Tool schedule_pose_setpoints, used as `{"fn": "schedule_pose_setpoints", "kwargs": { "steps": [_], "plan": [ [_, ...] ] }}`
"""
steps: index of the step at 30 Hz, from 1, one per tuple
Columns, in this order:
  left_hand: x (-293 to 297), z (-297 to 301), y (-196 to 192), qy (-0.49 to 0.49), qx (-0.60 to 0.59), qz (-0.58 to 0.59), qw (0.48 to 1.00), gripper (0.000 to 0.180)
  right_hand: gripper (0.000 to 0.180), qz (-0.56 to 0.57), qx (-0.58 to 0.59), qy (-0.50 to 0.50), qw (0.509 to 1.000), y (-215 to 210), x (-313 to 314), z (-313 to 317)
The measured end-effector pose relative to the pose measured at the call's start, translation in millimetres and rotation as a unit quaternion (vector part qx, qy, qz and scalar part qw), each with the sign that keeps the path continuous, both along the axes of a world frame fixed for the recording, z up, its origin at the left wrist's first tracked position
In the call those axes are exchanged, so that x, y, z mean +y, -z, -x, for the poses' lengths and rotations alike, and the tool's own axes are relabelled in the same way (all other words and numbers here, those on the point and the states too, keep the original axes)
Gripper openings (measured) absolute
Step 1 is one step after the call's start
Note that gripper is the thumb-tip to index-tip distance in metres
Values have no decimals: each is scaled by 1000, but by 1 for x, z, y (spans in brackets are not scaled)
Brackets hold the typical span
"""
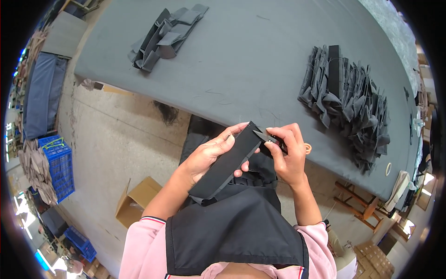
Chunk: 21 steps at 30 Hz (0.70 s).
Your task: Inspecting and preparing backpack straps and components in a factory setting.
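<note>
My left hand (216, 149) is closed round a long black fabric strip (227, 162), thumb on its face and fingertips showing past its right edge. The strip slants from the table edge down toward my apron. In my right hand (289, 156) is a small pair of thread snips (264, 136), its pointed blades lying at the upper right corner of the strip. My fingers cover most of the tool's grip. An orange ring (307, 148) shows beside that hand; whether it belongs to the snips I cannot tell.
A grey-covered table (251, 60) stretches ahead. On it lie a small pile of dark fabric pieces (167, 37) at the far left and a larger bundle (348, 97) at the right. Below stand a cardboard box (139, 197), a blue crate (58, 162) and a wooden stool (357, 204).
</note>
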<state>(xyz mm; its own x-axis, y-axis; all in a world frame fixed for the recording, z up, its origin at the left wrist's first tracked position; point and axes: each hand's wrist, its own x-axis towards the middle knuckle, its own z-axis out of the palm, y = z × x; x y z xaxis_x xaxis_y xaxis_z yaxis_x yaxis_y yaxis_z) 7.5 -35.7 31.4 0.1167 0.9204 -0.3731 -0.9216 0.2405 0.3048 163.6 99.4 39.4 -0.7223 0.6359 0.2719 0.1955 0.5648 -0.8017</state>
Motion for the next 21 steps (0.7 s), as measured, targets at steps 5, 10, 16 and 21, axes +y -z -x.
{"fn": "schedule_pose_setpoints", "kwargs": {
  "steps": [5, 10, 16, 21],
  "plan": [
    [-1, 1, -3, 30, 4, 4, 1000, 52, 28, -80, -35, -61, 994, -4, 13, 4],
    [-2, 9, -3, 76, 32, 5, 997, 53, 29, -166, -33, -143, 975, -12, 29, 5],
    [-3, 8, 2, 78, 52, 8, 996, 53, 29, -77, -15, -58, 995, -9, 19, -5],
    [-1, 10, -6, 105, 66, 29, 992, 52, 30, -150, -40, -111, 982, -9, 18, -4]
  ]
}}
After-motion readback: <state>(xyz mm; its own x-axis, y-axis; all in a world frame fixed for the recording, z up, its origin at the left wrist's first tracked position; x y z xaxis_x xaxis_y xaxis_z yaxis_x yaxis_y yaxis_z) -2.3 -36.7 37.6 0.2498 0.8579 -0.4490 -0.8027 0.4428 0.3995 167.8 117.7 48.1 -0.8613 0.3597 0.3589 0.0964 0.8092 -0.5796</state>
